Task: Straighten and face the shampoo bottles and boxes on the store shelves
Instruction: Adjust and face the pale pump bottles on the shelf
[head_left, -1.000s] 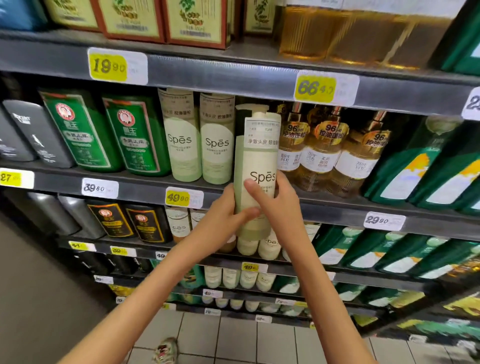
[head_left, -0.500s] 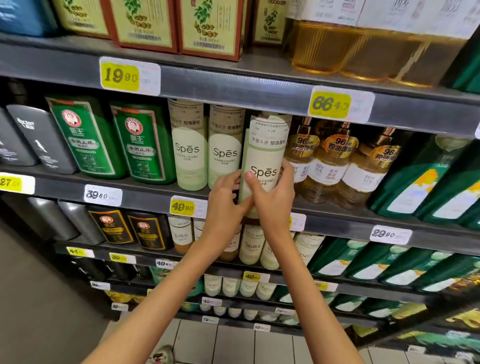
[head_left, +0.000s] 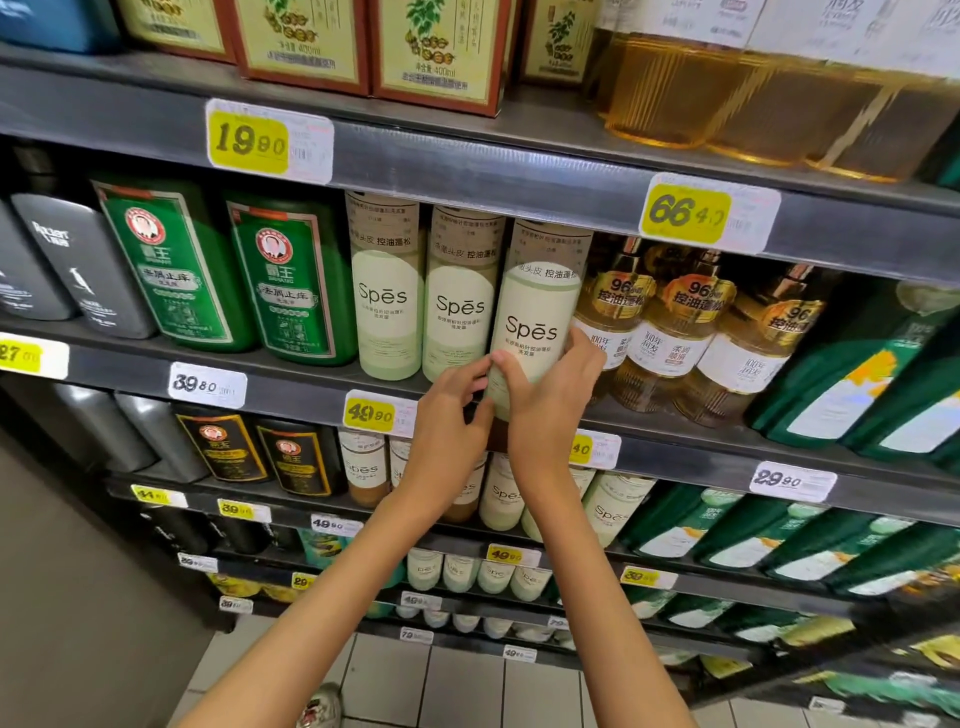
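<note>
Centrally, left hand (head_left: 449, 421) and right hand (head_left: 550, 410) wrap curled fingers (head_left: 586, 347) round the Spēs bottle (head_left: 537, 312) to seat it label-forward beside its twins (head_left: 460, 296).

- Single view: wide-angle camera worn on the head.
- Faces forward and slightly down at store shelves (head_left: 519, 171). The shelf lines slope down to the right of the hands.
- Near: outstretched forearms enter from the bottom edge and reach the shelf.
- Left hand (head_left: 452, 415) and right hand (head_left: 550, 410) sit just below frame centre, both gripping a pale bottle (head_left: 535, 322).
- Above the hands, boxes (head_left: 436, 47) are cut off by the top edge.
- Below the hands: lower shelves, floor tiles (head_left: 457, 686) and a shoe (head_left: 322, 706).
</note>
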